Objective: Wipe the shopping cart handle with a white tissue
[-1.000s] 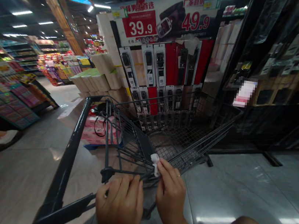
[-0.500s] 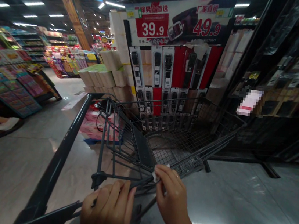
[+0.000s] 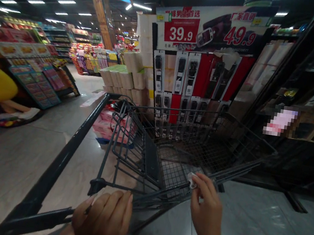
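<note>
I'd steady the dark-grey metal trolley (image 3: 152, 159), left hand (image 3: 104, 217) curled round it; right hand (image 3: 207, 208) pinches crumpled white scrap (image 3: 191, 180).

Passage about the shopping cart (image 3: 67, 149): we find open air above it and open floor (image 3: 265, 218) at its near right, beyond our right hand (image 3: 206, 210). Inside it, the grey panel (image 3: 150, 161) stands in the way; behind it, the belt rack (image 3: 202, 71) bars us; beyond its far left corner, pink boxes (image 3: 103, 125) obstruct low reach; our left hand (image 3: 103, 219) occupies its near side.

cart (image 3: 65, 154): dark grey, gridded | tissue (image 3: 191, 179): white | price panel (image 3: 181, 28): red
</note>
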Demonstrator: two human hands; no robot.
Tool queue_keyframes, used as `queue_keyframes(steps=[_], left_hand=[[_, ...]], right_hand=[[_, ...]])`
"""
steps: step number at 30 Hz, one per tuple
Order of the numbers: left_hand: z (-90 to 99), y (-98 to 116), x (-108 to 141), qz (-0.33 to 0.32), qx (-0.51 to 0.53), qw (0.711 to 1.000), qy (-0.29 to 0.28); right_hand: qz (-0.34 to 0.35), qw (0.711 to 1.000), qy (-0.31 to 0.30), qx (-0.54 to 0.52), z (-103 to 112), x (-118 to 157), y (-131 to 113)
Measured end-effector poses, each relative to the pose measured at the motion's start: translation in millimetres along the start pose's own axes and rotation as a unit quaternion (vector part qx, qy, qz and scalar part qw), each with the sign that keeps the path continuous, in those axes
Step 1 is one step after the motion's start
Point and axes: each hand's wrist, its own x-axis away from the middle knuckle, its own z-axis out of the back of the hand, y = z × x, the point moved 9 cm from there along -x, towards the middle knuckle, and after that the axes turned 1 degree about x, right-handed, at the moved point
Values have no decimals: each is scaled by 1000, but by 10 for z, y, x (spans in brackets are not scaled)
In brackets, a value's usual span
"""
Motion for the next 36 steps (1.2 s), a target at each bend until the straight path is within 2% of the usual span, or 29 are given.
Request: queue_keyframes(steps=[5, 9, 11, 14, 15, 19, 23, 25, 29, 36], left_hand=[[-43, -177, 72, 23, -52, 998, 2], [33, -264, 81, 87, -9, 996, -19], [84, -180, 94, 106, 48, 993, -18], [23, 187, 109, 38, 150, 987, -40], [-17, 263, 118, 36, 170, 984, -39], [-243, 304, 139, 77, 137, 987, -44], [-365, 247, 122, 74, 160, 983, -58], [-384, 215, 128, 76, 164, 982, -59], [-400, 180, 156, 89, 156, 983, -46], [-339, 189, 95, 94, 168, 981, -4]], right_hand=[[40, 998, -23, -40, -106, 121, -261], [50, 995, -49, -70, -164, 182, -358], [51, 994, -59, -82, -180, 199, -378], [55, 993, -66, -84, -172, 209, -357], [56, 993, -64, -81, -155, 205, -328], [49, 997, -27, -55, 6, 146, -89], [-20, 998, 63, 8, 242, 88, 237], [-52, 993, 100, 28, 301, 103, 312], [-74, 991, 116, 2, 221, 198, 213], [-92, 987, 115, -62, -123, 496, -114]])
